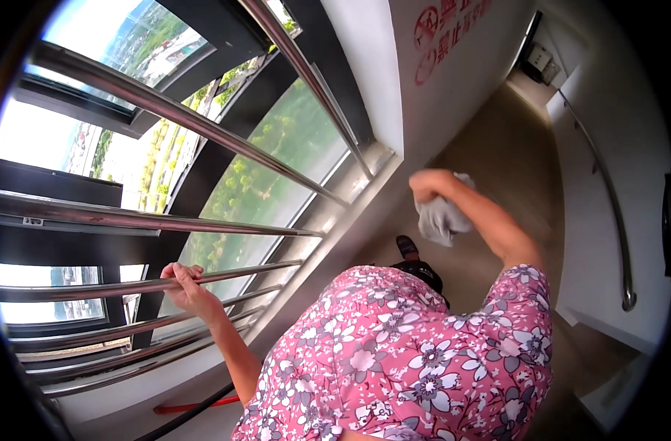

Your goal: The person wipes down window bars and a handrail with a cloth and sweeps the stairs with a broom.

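Note:
On the left, my left hand (191,289) is closed around one of the metal bars (254,273) of the window railing. My right hand (428,185) is out in front of me above the floor, bent at the wrist. A crumpled light grey cloth (442,220) hangs from it, partly behind my forearm. The fingers of that hand are mostly hidden and a little blurred, but the cloth hangs from them in folds.
Several more metal bars (232,140) cross the dark-framed windows. A white wall with red markings (453,44) stands ahead. A handrail (605,176) curves along the right wall (644,140). Brown floor (489,154) runs between them; a white box-shaped thing (539,57) is far off.

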### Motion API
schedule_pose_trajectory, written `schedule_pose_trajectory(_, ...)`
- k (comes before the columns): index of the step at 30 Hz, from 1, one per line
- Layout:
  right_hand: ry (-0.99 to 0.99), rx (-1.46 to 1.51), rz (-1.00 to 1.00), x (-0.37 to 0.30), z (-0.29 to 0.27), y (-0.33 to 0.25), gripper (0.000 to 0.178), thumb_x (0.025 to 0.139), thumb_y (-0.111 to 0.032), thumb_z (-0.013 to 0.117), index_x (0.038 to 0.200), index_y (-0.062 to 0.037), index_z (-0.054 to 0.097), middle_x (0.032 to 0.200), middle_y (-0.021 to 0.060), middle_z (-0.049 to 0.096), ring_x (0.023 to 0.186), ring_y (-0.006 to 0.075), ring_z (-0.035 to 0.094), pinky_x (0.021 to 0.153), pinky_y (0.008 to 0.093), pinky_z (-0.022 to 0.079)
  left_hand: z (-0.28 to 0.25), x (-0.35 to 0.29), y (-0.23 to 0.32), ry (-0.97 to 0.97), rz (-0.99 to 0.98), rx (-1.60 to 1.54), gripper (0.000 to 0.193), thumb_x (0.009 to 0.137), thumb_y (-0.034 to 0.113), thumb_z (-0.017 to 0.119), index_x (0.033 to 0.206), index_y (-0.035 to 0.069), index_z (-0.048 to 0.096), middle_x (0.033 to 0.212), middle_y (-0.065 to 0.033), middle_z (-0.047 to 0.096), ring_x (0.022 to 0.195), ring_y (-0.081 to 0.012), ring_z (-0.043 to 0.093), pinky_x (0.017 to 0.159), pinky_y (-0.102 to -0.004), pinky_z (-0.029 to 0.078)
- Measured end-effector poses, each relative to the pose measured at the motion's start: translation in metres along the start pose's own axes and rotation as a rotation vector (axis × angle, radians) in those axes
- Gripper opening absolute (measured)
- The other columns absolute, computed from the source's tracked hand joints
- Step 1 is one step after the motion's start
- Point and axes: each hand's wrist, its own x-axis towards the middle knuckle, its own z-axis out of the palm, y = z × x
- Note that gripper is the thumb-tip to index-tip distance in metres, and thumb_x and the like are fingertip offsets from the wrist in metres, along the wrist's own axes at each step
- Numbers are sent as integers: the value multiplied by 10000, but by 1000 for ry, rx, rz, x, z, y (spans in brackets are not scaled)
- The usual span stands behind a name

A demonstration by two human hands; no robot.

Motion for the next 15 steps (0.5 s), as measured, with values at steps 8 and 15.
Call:
schedule_pose_trajectory(8,1473,258,-415,-75,-106,-64,151,700,-116,478,826,-34,486,784,155,541,676,347,529,581,404,434,2,-5,1,81,-31,0,114,847,125,425,789,33,391,570,-4,329,518,-81,324,529,-237,350)
schedule_pose_trajectory(15,2136,421,-481,-46,-141,-83,284,677,-16,525,959,-46,505,848,116,527,802,282,511,714,338,425,14,-1,15,68,-26,-47,111,848,118,424,789,30,390,560,0,313,506,-82,315,528,-242,349)
